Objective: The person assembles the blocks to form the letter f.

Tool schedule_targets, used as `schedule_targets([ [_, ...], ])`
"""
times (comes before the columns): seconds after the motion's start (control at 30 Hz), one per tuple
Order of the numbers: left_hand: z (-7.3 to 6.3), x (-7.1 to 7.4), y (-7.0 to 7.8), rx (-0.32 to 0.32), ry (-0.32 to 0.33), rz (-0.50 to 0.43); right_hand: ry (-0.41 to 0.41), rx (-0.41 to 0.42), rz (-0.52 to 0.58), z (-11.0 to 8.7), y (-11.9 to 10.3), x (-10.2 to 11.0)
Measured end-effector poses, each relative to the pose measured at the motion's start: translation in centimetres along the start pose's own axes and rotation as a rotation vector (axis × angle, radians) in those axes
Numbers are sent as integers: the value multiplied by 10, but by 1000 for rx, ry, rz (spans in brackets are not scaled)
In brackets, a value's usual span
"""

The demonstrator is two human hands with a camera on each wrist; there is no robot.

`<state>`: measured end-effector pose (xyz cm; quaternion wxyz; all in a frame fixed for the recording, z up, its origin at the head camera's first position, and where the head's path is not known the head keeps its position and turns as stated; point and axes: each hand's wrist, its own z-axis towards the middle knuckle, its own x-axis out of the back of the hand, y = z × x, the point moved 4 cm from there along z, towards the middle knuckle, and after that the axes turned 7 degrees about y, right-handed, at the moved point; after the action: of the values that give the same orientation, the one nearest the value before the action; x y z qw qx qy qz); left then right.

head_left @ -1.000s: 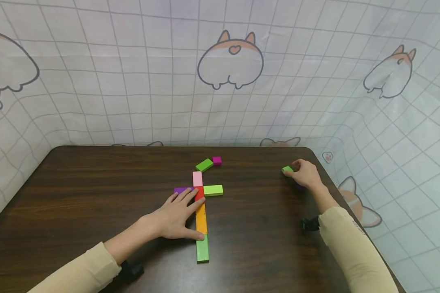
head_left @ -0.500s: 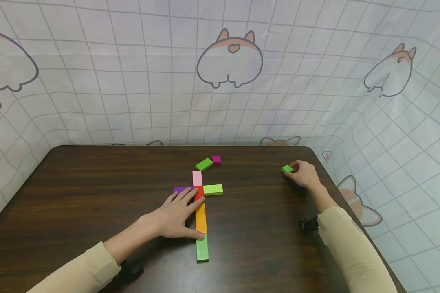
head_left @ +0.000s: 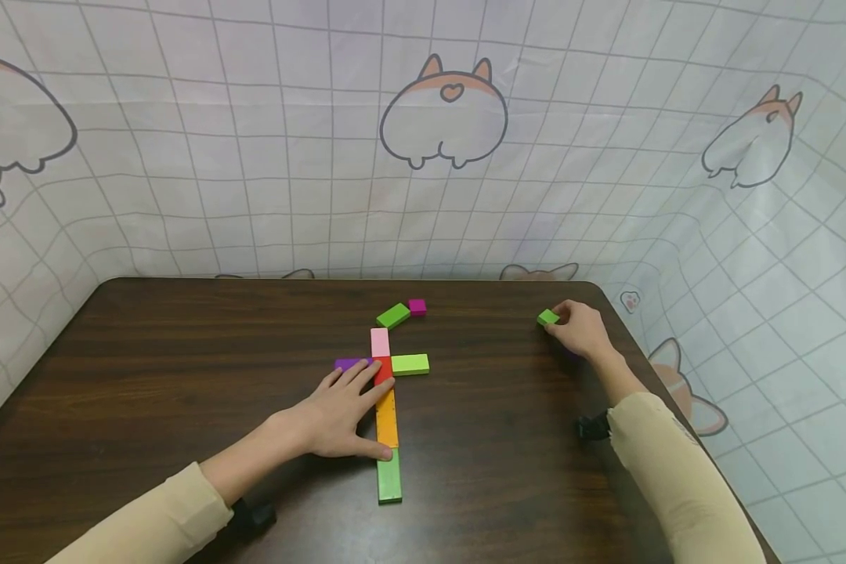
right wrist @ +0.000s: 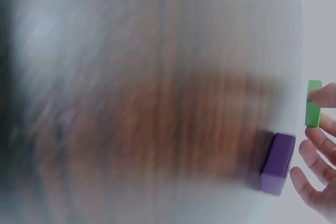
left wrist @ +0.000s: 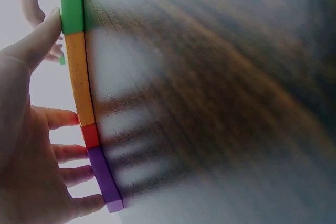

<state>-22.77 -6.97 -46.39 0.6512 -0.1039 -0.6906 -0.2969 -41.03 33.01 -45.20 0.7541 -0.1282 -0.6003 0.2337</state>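
My left hand (head_left: 331, 419) rests with spread fingers across a line of blocks on the table. Its fingertips touch the purple block (head_left: 348, 363) and red block (head_left: 383, 370), while the thumb lies where the orange block (head_left: 386, 423) meets a green block (head_left: 389, 482). A pink block (head_left: 380, 341) tops the line, and a yellow-green block (head_left: 410, 364) juts right from the red one. Near the table's right edge, my right hand (head_left: 583, 329) pinches a small bright green block (right wrist: 313, 108) between thumb and fingers. Below that hand lies another purple block (right wrist: 278, 163), mostly hidden in the head view.
Behind the pink block, a tilted green block (head_left: 393, 316) touches a small magenta block (head_left: 417, 307). The dark wooden table (head_left: 148, 360) meets a white gridded curtain (head_left: 289, 172) at its back, and the curtain continues along the right side.
My right hand has shifted slightly away from me and to the left, carrying the small green block with it. The left hand and the line of blocks stay in place.
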Motion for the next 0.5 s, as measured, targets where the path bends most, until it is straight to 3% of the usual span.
schedule_targets([
  [0.5,3,2,-7,5,-16,10,-43,71,73,17,-46,-24],
])
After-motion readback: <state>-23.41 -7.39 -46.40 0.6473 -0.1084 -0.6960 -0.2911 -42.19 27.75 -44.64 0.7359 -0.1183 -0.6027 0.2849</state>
